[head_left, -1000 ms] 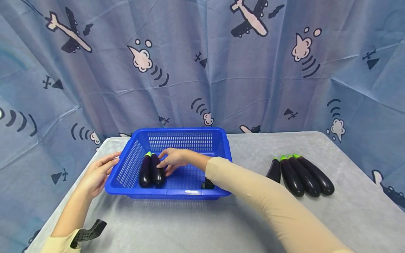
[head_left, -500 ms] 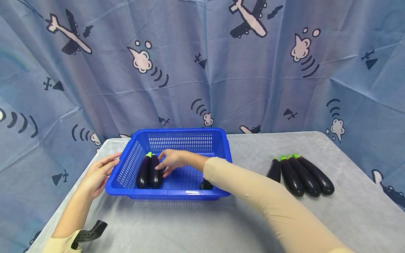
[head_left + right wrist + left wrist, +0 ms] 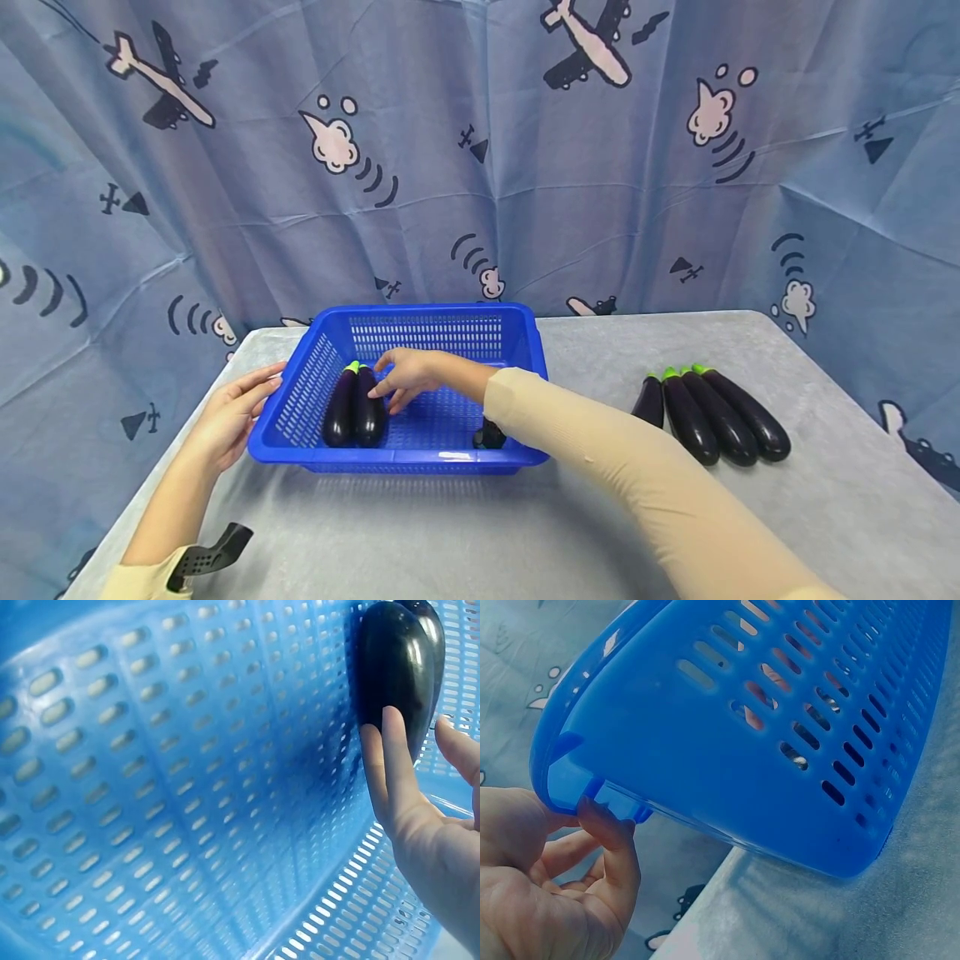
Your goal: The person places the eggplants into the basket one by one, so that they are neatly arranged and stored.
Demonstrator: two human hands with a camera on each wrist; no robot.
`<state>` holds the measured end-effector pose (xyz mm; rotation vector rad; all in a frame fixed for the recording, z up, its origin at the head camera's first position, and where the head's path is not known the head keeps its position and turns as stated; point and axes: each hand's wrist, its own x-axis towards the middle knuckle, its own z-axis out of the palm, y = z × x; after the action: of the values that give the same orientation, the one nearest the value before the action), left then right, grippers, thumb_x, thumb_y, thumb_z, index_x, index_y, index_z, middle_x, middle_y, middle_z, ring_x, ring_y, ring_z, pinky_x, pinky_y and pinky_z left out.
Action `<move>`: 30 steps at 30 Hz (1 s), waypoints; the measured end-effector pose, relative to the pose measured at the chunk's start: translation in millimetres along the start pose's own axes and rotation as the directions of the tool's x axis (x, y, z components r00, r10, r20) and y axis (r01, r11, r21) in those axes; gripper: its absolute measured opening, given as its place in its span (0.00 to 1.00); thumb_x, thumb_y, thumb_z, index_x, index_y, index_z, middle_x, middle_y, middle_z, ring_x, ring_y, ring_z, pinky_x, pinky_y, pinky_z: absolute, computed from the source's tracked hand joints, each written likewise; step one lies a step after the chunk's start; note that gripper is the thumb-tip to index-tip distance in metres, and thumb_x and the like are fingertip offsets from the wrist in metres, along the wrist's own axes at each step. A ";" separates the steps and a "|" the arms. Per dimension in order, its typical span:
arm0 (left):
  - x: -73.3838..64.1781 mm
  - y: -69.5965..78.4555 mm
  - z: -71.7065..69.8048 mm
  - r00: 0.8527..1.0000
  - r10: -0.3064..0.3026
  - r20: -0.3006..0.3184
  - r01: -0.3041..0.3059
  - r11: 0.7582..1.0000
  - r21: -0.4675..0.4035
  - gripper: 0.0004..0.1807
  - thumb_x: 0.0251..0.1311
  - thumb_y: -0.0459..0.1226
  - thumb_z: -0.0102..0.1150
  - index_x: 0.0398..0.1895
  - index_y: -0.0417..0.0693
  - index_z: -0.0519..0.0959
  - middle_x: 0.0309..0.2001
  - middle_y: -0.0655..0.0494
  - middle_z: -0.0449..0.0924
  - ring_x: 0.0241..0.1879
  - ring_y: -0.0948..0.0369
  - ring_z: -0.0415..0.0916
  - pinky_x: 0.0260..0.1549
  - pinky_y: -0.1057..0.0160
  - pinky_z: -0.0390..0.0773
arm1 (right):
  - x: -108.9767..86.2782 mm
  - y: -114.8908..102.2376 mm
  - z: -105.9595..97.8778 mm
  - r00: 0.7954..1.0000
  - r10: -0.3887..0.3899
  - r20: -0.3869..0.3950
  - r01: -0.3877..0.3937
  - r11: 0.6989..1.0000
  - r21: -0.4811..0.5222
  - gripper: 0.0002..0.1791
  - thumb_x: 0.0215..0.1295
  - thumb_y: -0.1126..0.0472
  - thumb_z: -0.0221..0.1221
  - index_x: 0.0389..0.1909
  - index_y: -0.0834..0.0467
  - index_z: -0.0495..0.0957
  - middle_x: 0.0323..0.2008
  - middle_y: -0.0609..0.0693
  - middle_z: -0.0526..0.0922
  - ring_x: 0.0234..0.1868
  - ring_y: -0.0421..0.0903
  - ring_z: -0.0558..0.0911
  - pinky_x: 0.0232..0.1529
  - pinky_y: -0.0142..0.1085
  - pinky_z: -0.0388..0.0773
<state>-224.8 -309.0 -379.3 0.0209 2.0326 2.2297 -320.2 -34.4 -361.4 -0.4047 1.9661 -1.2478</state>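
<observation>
Right hand [image 3: 412,373], fingers apart, is nearer and touches, I record, the inner eggplant [image 3: 368,421], which lies to its left, long axis front-to-back, inside the blue basket [image 3: 360,456] that the left hand [image 3: 225,415] pinches.

Blue airplane-print curtain [image 3: 420,125]; grey table [image 3: 375,533]

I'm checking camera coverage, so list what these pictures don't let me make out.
Head view: the near end of the leftmost eggplant outside the blue perforated basket, hidden by the right sleeve.
Left wrist view: part of the left hand, cut off by the left and bottom edges.
Right wrist view: most of the farther eggplant, behind the nearer eggplant.
</observation>
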 end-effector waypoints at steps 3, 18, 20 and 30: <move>-0.1 -0.7 -0.9 1.000 0.016 0.010 -0.016 1.000 -0.021 0.19 0.83 0.35 0.48 0.45 0.70 0.86 0.41 0.64 0.88 0.37 0.65 0.87 0.35 0.65 0.89 | -1.4 -2.1 -1.3 1.000 -0.002 0.003 0.002 1.000 -0.009 0.33 0.76 0.69 0.61 0.76 0.68 0.60 0.67 0.71 0.74 0.59 0.68 0.84 0.54 0.47 0.87; 0.7 0.3 0.0 1.000 0.005 0.009 -0.004 1.000 -0.031 0.18 0.83 0.35 0.48 0.46 0.69 0.86 0.42 0.64 0.88 0.37 0.65 0.87 0.36 0.64 0.89 | -24.9 -18.1 -24.3 1.000 -0.019 -0.019 0.018 0.997 -0.080 0.35 0.78 0.65 0.61 0.79 0.65 0.57 0.71 0.70 0.72 0.65 0.70 0.79 0.62 0.54 0.83; 1.1 0.7 0.3 1.000 -0.003 0.005 0.003 1.000 -0.023 0.18 0.82 0.35 0.49 0.45 0.70 0.85 0.42 0.64 0.88 0.38 0.65 0.87 0.36 0.64 0.89 | -28.1 -20.1 -27.3 1.000 -0.025 -0.018 0.023 0.995 -0.092 0.36 0.78 0.65 0.61 0.80 0.65 0.57 0.70 0.70 0.73 0.66 0.70 0.78 0.62 0.54 0.82; -1.2 0.9 0.3 1.000 0.003 0.004 -0.003 1.000 -0.028 0.19 0.82 0.35 0.48 0.45 0.70 0.86 0.42 0.64 0.88 0.37 0.65 0.87 0.36 0.65 0.89 | -43.0 -29.5 -29.8 0.999 -0.052 -0.013 0.049 0.985 -0.163 0.35 0.77 0.65 0.61 0.79 0.65 0.59 0.67 0.67 0.77 0.67 0.70 0.78 0.64 0.58 0.80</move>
<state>-223.6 -308.9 -378.3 0.0252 2.0007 2.2572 -317.5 -3.1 -310.2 -0.5297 2.0920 -1.1291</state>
